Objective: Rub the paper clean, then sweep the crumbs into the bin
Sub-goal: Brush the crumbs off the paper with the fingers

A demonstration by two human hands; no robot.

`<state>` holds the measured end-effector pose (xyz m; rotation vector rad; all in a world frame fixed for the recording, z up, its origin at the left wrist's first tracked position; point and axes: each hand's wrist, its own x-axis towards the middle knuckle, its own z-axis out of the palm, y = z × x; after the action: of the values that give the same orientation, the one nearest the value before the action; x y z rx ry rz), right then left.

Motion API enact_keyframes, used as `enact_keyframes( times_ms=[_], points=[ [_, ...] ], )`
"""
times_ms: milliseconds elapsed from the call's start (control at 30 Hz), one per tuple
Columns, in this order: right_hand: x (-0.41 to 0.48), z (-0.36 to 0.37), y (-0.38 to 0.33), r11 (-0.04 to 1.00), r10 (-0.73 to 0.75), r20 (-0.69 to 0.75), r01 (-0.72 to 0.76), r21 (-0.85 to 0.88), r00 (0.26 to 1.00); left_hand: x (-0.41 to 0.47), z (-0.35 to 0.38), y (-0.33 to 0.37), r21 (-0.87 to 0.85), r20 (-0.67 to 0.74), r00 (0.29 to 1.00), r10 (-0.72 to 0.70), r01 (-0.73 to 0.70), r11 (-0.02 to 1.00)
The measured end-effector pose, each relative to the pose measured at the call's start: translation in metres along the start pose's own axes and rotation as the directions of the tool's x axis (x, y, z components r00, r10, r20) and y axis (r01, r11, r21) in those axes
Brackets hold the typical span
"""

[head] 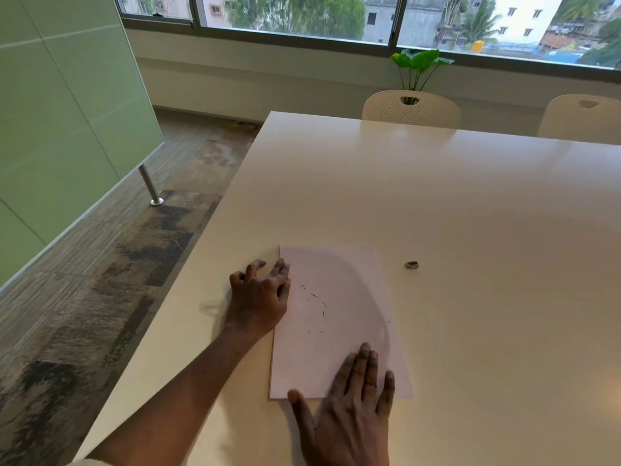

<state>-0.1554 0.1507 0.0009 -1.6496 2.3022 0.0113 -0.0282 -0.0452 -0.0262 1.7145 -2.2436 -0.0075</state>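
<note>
A white sheet of paper point(339, 317) lies on the white table point(470, 230) near its front left corner. Several dark eraser crumbs point(317, 306) are scattered over the middle of the sheet. My left hand point(260, 297) rests at the sheet's left edge, fingers curled and apart, tips touching the paper's upper left part. Flat on the sheet's lower edge lies my right hand point(346, 408), palm down with fingers spread. A small grey eraser point(411, 264) sits on the table to the right of the paper, apart from both hands. No bin is in view.
The table's left edge point(201, 237) runs close to my left hand, with patterned carpet point(100, 297) below. Two white chairs point(410, 109) stand at the far side, a green plant point(418, 67) behind them. A green glass partition point(60, 129) stands at the left.
</note>
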Motion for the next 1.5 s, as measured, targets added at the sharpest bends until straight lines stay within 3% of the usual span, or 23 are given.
enact_keyframes(
  times_ms=[167,400,500,600,667,733,833,1067,1200,1367,1433,1500],
  points=[
    [0.016,0.006,-0.031,0.986,-0.168,0.063,0.168,0.004,0.984,0.001,0.003,-0.003,0.017,0.003,1.0,-0.003,0.003,1.0],
    [0.056,-0.019,0.003,0.899,-0.433,-0.085,0.437,0.028,0.897,0.001,0.003,-0.003,0.029,0.022,1.0,-0.003,0.003,1.0],
    [0.063,-0.038,0.045,0.74,-0.673,-0.062,0.673,-0.023,0.737,0.0,0.002,-0.003,0.027,0.028,1.0,-0.001,0.001,1.0],
    [0.064,-0.052,0.071,0.463,-0.882,0.075,0.885,-0.046,0.466,0.001,0.001,-0.003,0.022,0.026,1.0,0.003,-0.004,1.0],
    [0.065,-0.057,0.075,0.336,-0.925,0.182,0.942,-0.014,0.333,0.001,0.002,-0.003,0.022,0.028,1.0,0.004,-0.004,1.0],
    [0.07,-0.058,0.071,0.281,-0.926,0.263,0.96,0.005,0.27,0.001,0.004,-0.004,0.031,0.033,0.999,-0.002,0.001,1.0],
    [0.084,-0.057,0.06,0.276,-0.92,0.274,0.96,-0.053,0.279,0.002,0.004,-0.004,0.032,0.038,0.999,-0.001,-0.001,0.999],
    [0.125,-0.062,0.046,0.468,-0.852,0.161,0.862,-0.196,0.499,0.001,-0.002,-0.002,0.028,0.044,0.999,0.01,-0.011,1.0],
    [0.12,-0.06,0.054,0.462,-0.868,0.105,0.866,-0.19,0.486,-0.001,-0.004,0.0,0.017,0.045,0.999,0.014,-0.015,1.0],
    [0.102,-0.045,0.065,0.315,-0.924,0.177,0.937,-0.154,0.339,0.0,-0.005,-0.001,0.017,0.043,0.999,0.014,-0.015,1.0],
    [0.109,-0.05,0.066,0.349,-0.915,0.132,0.912,-0.214,0.381,0.0,-0.004,-0.002,0.008,0.044,0.999,0.015,-0.015,1.0],
    [0.123,-0.06,0.066,0.452,-0.867,0.092,0.85,-0.271,0.49,-0.001,-0.003,-0.001,-0.003,0.042,0.999,0.009,-0.009,1.0]
  ],
)
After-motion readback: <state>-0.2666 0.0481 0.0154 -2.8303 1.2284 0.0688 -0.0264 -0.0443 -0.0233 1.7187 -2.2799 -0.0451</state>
